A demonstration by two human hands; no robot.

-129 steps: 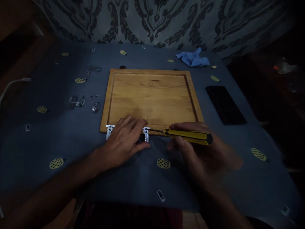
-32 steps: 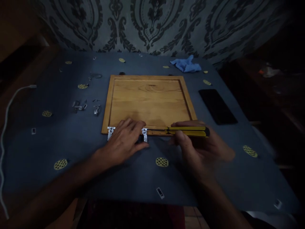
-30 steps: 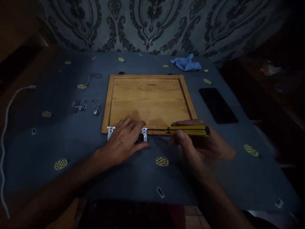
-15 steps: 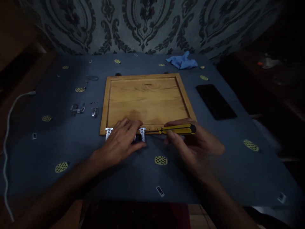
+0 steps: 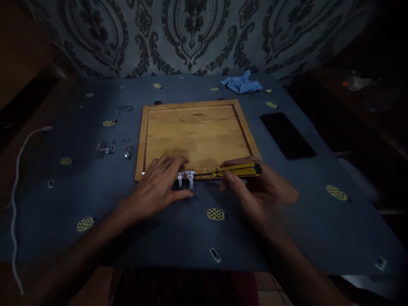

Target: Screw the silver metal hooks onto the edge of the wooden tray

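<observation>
A framed wooden panel [image 5: 197, 131] lies flat on the blue patterned cloth. Metal hinges [image 5: 190, 175] line its near edge, partly covered by my left hand [image 5: 157, 182]. That hand rests over the edge with fingers bent and thumb apart, beside the hinges; whatever lies beneath the palm is hidden. In my right hand [image 5: 255, 189] is a yellow and black screwdriver [image 5: 239, 170], held level between thumb and fingers. Its shaft points left along the panel's near edge, with the tip close to the rightmost visible hinge.
Left of the panel lie loose hinge parts [image 5: 105, 148], another metal piece [image 5: 128, 151] and small screws [image 5: 126, 139]. A black phone [image 5: 287, 136] is on the right, a blue cloth [image 5: 242, 83] at the back, and a white cable [image 5: 14, 199] along the left.
The left hand has shifted slightly left, showing more of the metal hinges between its thumb and fingers. The view has moved a little. The screwdriver stays nearly in place.
</observation>
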